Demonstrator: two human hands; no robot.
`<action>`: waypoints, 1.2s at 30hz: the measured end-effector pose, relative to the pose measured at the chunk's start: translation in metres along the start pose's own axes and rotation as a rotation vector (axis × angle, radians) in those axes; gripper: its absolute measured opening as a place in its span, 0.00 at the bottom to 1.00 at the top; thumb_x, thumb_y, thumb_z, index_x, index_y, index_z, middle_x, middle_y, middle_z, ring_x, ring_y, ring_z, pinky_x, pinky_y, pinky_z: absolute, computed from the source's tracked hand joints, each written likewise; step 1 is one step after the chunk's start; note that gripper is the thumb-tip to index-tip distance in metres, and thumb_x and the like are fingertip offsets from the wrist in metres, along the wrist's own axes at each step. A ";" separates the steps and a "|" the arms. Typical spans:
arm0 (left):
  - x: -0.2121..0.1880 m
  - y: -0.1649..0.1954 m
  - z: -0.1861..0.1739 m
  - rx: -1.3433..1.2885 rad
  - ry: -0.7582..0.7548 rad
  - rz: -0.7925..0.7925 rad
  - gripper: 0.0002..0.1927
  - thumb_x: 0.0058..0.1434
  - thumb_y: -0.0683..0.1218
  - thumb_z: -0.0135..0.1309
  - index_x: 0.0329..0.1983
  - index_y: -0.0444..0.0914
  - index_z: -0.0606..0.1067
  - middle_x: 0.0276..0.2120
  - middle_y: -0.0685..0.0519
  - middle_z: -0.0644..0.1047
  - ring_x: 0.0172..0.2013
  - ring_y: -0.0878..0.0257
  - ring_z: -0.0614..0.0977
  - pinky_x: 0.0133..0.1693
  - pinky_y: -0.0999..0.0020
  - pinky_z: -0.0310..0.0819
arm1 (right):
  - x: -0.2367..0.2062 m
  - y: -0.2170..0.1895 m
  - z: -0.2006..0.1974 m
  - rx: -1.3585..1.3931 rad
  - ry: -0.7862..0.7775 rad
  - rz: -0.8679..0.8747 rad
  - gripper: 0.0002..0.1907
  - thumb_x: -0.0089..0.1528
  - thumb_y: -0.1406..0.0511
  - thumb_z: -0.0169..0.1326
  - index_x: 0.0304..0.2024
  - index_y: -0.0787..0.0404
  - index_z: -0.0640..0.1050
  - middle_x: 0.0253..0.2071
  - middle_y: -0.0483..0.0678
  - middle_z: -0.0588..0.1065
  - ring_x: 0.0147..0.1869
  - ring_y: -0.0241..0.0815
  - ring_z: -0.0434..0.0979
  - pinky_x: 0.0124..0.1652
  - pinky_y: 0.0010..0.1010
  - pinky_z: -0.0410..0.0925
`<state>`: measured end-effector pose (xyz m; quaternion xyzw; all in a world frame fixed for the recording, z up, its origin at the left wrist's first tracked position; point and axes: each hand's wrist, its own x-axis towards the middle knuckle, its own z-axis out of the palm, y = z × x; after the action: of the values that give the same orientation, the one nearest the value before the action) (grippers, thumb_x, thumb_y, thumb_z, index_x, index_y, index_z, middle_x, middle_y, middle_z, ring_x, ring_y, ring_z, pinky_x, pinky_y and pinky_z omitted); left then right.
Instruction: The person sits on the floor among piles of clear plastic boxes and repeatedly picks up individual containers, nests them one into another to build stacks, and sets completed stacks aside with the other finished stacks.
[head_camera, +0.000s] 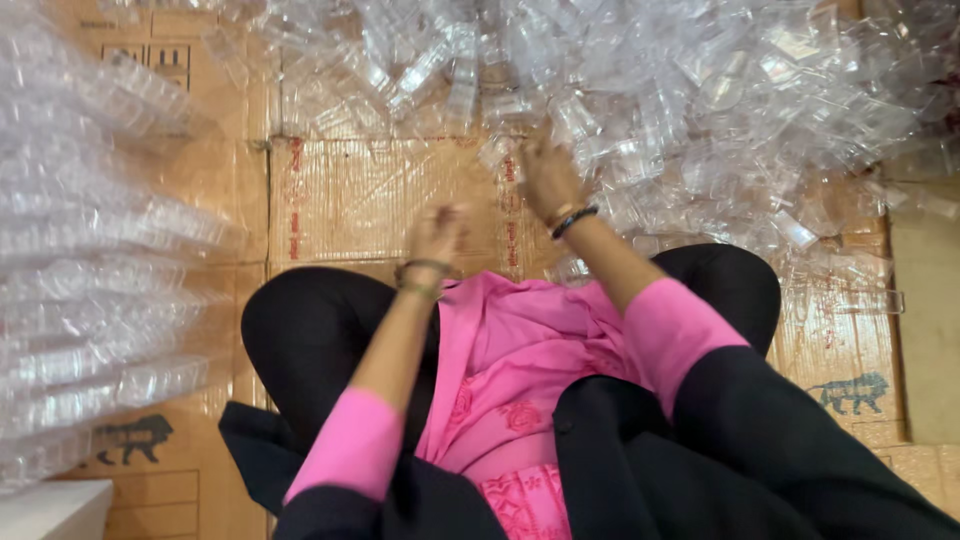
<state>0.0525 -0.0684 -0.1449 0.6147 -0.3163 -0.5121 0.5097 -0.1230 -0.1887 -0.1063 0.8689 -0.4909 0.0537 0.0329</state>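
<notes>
Clear plastic pieces (640, 110), small and glossy, lie heaped across the flattened cardboard (370, 195) ahead of my knees. My right hand (548, 175) reaches into the near edge of the heap, fingers among the pieces; its grip I cannot tell. My left hand (438, 233) hovers blurred over cardboard, loosely curled.

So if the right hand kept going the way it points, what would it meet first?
The right hand already reaches the edge of the heap of clear plastic pieces; further on, more of that heap, though depth is blurred.
</notes>
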 end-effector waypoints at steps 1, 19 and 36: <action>0.022 -0.010 0.024 -0.296 -0.156 -0.100 0.20 0.69 0.57 0.57 0.52 0.37 0.72 0.34 0.57 0.74 0.30 0.68 0.74 0.30 0.70 0.71 | -0.006 -0.010 0.003 -0.050 -0.043 -0.125 0.21 0.59 0.66 0.61 0.55 0.63 0.74 0.51 0.59 0.72 0.50 0.56 0.75 0.49 0.45 0.72; 0.058 -0.047 0.061 1.128 -0.187 0.152 0.38 0.48 0.53 0.70 0.61 0.36 0.73 0.63 0.36 0.69 0.59 0.40 0.73 0.59 0.52 0.66 | -0.032 0.043 0.069 0.652 -0.332 0.352 0.24 0.61 0.63 0.63 0.53 0.74 0.74 0.41 0.66 0.78 0.43 0.54 0.79 0.42 0.40 0.73; -0.073 0.035 0.040 -0.116 -0.270 0.077 0.24 0.63 0.45 0.62 0.60 0.31 0.73 0.50 0.53 0.81 0.51 0.65 0.80 0.55 0.72 0.73 | -0.164 0.044 -0.056 1.410 0.173 0.039 0.25 0.69 0.69 0.56 0.68 0.65 0.67 0.65 0.56 0.72 0.70 0.44 0.70 0.67 0.40 0.63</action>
<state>-0.0011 -0.0235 -0.0879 0.4972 -0.3750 -0.5875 0.5166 -0.2478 -0.0654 -0.0707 0.6667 -0.3504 0.4281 -0.4995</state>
